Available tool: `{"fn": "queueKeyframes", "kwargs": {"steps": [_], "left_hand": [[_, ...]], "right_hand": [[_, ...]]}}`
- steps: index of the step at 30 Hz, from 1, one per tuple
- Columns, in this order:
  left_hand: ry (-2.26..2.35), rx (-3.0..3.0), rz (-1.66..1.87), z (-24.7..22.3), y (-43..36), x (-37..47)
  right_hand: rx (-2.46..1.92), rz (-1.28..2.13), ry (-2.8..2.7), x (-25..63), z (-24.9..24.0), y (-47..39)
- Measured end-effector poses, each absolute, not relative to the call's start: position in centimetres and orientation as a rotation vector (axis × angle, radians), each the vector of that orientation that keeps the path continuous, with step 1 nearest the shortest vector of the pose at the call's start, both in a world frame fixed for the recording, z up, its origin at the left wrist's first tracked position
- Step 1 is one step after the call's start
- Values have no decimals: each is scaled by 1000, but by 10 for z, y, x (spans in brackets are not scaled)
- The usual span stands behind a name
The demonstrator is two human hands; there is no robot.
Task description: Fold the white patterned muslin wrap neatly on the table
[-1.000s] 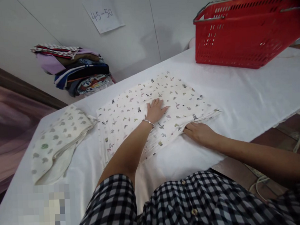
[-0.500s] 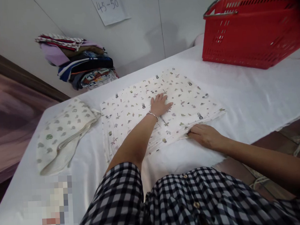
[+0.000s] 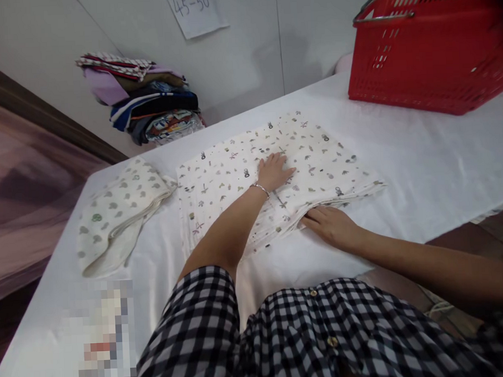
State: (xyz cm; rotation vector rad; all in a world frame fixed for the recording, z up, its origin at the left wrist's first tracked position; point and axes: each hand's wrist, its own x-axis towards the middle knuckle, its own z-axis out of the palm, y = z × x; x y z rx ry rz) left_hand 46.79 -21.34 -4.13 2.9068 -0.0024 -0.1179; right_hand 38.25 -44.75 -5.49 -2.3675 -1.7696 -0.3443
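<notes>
A cream cloth with small printed motifs (image 3: 316,152) lies folded flat on the white table (image 3: 421,170). My left hand (image 3: 274,172), with a thin bracelet at the wrist, rests palm down and fingers apart on the middle of the cloth. My right hand (image 3: 330,225) lies at the cloth's near edge, fingertips tucked under the fold; I cannot tell if it grips the fabric.
A second folded cream cloth with leaf prints (image 3: 115,214) lies to the left. A stack of coloured fabrics (image 3: 148,109) sits against the wall. A red plastic basket (image 3: 429,53) stands at the back right. A paper note (image 3: 196,10) reading 45-50 hangs on the wall.
My right hand has slid a little left along the cloth's near edge, fingertips further under the fold. The view has shifted slightly; my left hand stays pressed on the cloth.
</notes>
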Motion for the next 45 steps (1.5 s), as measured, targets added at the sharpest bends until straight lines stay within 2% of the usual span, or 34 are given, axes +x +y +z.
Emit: {"fn": "queueKeyframes", "kwargs": {"steps": [15,23,28,35,45], "left_hand": [[-43,2917,-146,-53,-209,474],[-202,2684,53,-20,-249,444],[-410,2511,-188,3,-302,414],[-397,2780,-456,-1,-339,421],[-198,2571,-415,-7,-324,426]], "right_hand": [[-2170,-253,-1891,382,-56,-448],[-2208,-273,-1859,380,-57,-446],[-2197,-322,-1806,379,-62,-443],[-2184,-282,-1650,376,-64,-443],[-2296,-416,-1691,403,-63,-484]]}}
